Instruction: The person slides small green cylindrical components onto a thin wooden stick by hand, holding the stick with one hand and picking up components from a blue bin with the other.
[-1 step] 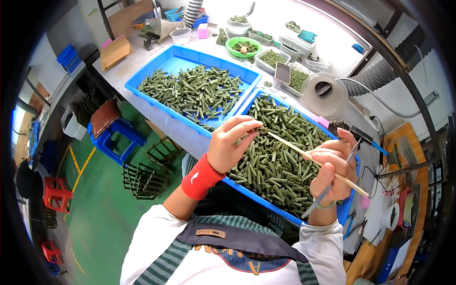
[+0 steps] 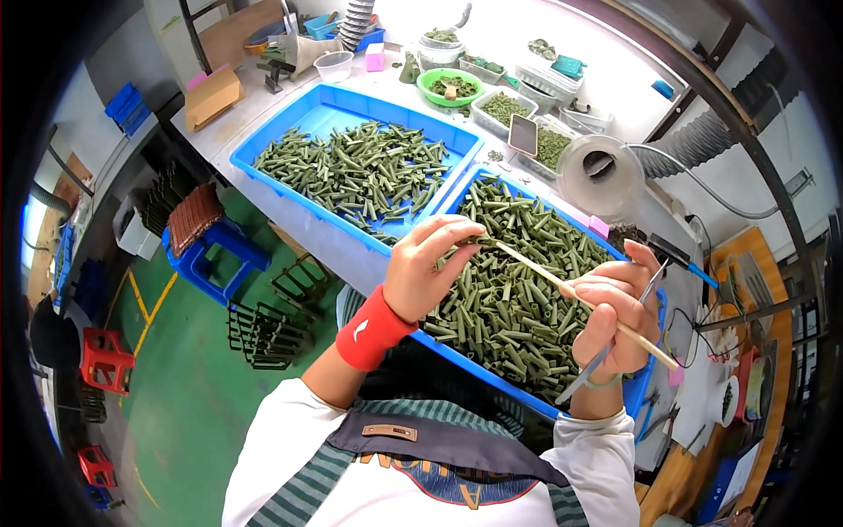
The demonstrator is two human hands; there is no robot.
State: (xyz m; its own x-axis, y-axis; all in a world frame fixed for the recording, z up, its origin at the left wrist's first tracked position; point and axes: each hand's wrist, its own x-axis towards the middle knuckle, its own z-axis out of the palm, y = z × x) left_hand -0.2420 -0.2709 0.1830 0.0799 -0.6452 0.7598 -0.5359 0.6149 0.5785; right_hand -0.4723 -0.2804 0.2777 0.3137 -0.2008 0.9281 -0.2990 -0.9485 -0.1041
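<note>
My left hand (image 2: 432, 265), with a red wristband on the wrist, pinches a small dark green piece (image 2: 477, 239) between thumb and fingertips. The thin tip of a pale wooden stick (image 2: 536, 266) meets that piece; whether it enters it is hidden by my fingers. In my right hand (image 2: 615, 316) the stick lies slanted between thumb and fingers, along with a slim metal tool (image 2: 581, 379) whose flat end points down toward me. Both hands are above a blue tray (image 2: 488, 376) heaped with short green tubes (image 2: 509, 329).
A second blue tray (image 2: 285, 126) of green tubes stands to the left. Behind are a green bowl (image 2: 425, 81), clear tubs (image 2: 501, 111), a phone (image 2: 522, 136) and a clear funnel hood (image 2: 600, 180) on a hose. A blue stool (image 2: 219, 263) stands on the green floor.
The outer end of the wooden stick has dipped very slightly. Both hands keep almost the same place and hold.
</note>
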